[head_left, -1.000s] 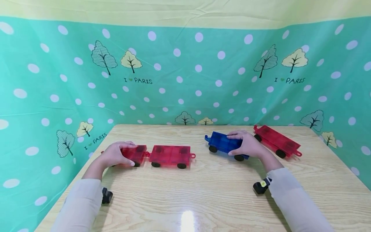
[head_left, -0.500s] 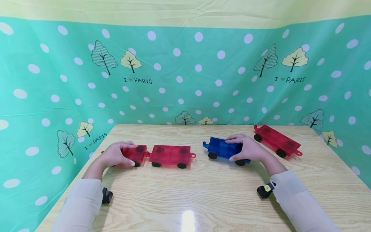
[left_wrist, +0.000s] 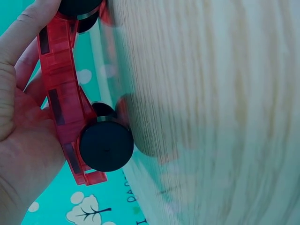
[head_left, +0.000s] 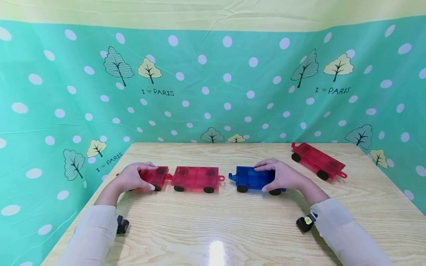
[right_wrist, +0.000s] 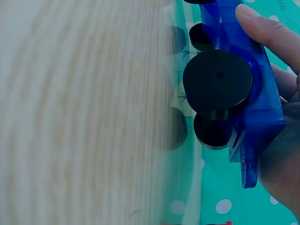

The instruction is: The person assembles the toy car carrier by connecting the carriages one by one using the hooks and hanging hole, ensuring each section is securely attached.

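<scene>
Blue plastic in the right hand [head_left: 283, 175] here, the blue car [head_left: 247, 177] gripped across its width near its right end, its left half showing clear of the fingers. Now look at the line: the blue car's long axis runs left to right, and its hook [head_left: 232, 177] points straight at the ring [head_left: 221, 178] on the middle red car [head_left: 195, 178], just beside it but not touching. The two cars lie nearly in line, and that narrow gap is nearer the right hand by far. Over on the left, the left hand [head_left: 134, 178] holds the left red car [head_left: 160, 176], whose right end meets the middle one. Are the blue car's wheels [right_wrist: 218, 84] on the table [head_left: 186, 229]? Hard to tell from the right wrist view. Behind the right hand, the far red car [head_left: 319, 160] sits at a slant, untouched.
</scene>
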{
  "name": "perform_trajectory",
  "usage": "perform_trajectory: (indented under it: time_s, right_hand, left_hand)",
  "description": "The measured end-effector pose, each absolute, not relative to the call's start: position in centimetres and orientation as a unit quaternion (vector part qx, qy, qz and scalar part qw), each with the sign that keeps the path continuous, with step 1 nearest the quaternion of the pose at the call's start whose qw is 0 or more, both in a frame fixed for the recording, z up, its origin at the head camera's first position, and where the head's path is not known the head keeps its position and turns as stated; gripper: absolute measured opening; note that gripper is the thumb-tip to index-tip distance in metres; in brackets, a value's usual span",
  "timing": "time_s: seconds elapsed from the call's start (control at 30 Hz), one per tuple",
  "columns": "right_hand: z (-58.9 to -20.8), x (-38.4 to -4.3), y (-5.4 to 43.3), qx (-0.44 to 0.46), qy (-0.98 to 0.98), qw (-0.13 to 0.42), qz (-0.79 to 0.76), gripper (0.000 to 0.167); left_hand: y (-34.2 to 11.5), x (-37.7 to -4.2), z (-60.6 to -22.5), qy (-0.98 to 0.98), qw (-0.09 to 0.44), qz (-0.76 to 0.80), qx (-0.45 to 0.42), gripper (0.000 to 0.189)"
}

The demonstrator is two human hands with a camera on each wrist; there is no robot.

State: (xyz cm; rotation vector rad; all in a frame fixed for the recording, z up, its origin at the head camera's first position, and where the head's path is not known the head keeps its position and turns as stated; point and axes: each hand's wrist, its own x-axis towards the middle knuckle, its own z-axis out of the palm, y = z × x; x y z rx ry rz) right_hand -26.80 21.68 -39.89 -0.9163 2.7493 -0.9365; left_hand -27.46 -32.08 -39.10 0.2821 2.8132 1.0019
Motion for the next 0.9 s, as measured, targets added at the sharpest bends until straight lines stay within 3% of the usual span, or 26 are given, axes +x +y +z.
perform_trajectory:
  time_s: [0.67,0.9]
  right_hand:
    - [-40.05,-26.73,21.06,-0.311,0.895,0.063,-0.313,0.069]
    - [-39.96,-26.67,21.05,-0.312,0.893,0.067,-0.317,0.068]
  left_hand:
    - [-32.38,-27.83,-39.21,0.939,0.061,0.319,0.115,0.086]
    - [-31.99,-27.15,-39.16,0.935,0.032,0.329,0.126,0.082]
